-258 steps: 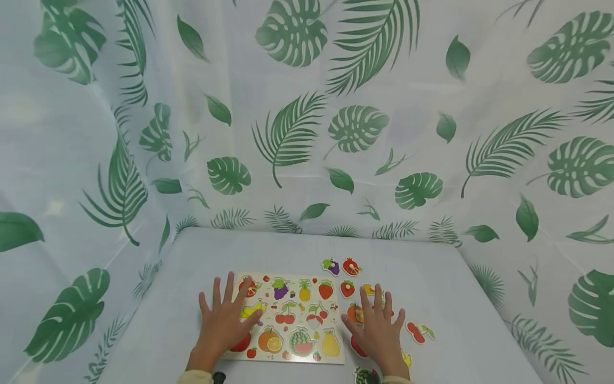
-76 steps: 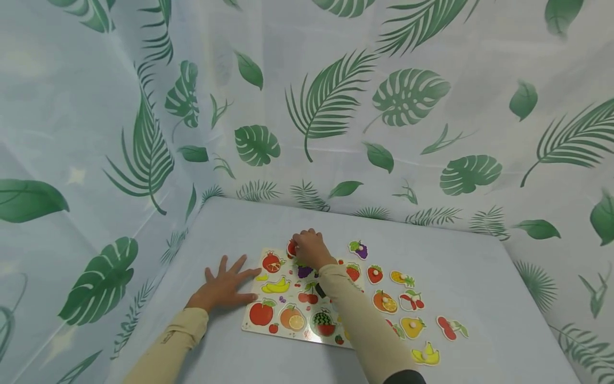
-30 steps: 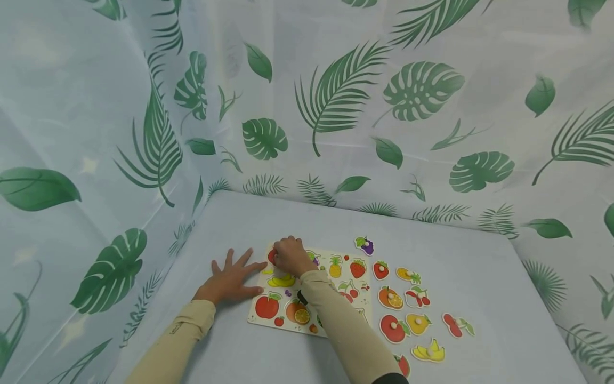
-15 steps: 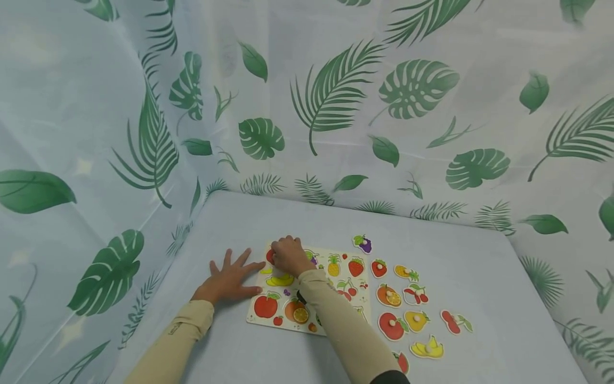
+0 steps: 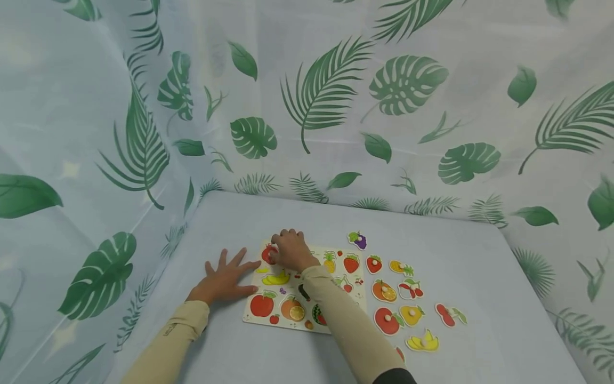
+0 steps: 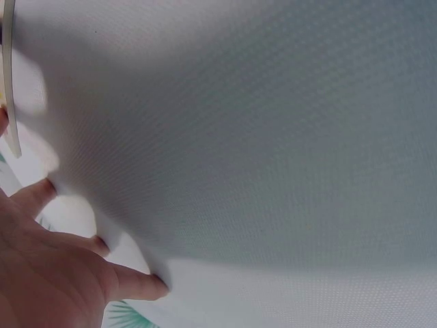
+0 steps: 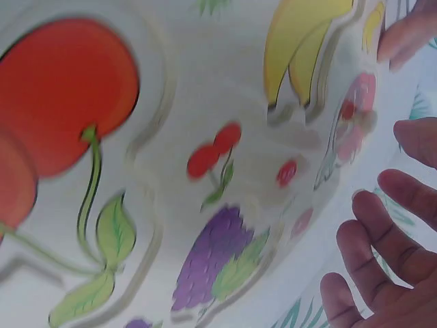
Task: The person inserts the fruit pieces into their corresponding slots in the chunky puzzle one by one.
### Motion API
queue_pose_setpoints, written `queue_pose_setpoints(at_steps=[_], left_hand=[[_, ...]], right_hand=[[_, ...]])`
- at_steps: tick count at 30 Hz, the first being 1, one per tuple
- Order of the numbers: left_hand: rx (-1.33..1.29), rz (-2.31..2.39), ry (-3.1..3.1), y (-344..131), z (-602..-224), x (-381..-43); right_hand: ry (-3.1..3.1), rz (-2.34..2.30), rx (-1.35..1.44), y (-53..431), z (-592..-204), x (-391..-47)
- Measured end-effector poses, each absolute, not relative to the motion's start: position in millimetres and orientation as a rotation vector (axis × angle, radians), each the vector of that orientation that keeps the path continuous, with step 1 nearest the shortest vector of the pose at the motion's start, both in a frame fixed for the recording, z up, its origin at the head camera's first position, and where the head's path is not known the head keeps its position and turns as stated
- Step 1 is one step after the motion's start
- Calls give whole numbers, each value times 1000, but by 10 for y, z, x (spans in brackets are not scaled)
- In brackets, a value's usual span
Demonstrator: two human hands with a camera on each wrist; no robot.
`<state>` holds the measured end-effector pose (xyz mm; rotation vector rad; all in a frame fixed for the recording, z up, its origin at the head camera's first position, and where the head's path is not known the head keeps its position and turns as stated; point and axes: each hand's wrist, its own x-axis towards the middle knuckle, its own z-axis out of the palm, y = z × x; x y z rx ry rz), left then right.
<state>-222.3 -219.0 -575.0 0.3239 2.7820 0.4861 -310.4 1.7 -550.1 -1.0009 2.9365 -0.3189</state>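
Observation:
My left hand (image 5: 225, 280) lies spread on the table at the left side of the fruit puzzle board (image 5: 254, 319), its thumb and index finger at the board's edge. In the left wrist view, other fingers of the left hand (image 6: 58, 266) press on the cloth. A red pomegranate piece (image 5: 267, 255) with a knob sits in the board's upper left corner. Beside it is my right hand (image 5: 295, 250), fingers loosely bent. The right wrist view shows those fingers (image 7: 369, 212) apart from the pomegranate's knob, holding nothing. Printed bananas (image 5: 276, 278) and grapes (image 7: 215, 256) lie close by.
Right of the board lie loose knobbed pieces: grapes (image 5: 357, 240), a strawberry (image 5: 374, 264), a pineapple (image 5: 397, 266), an orange (image 5: 382, 291), a pear (image 5: 410, 316), bananas (image 5: 422, 342), cherries (image 5: 447, 314) and several others. A leaf-printed curtain (image 5: 336, 106) encloses the table.
The pomegranate piece left its place right of the board; my right hand carried it over the top edge to the upper left corner. The fingers have now let go. The left hand moved beside the board.

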Motion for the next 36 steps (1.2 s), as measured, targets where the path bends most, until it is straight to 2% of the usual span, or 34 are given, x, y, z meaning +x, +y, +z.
queue_pose_setpoints(at_steps=[13,36], left_hand=[[314,489,2778,-2194,-5740,-2186],[324,510,2794,-2169,-5741,-2191]], right_hand=[[3038,-375,-1038,358,-5553,-3154],[3006,-463,-773,1037,-5460,-3417]])
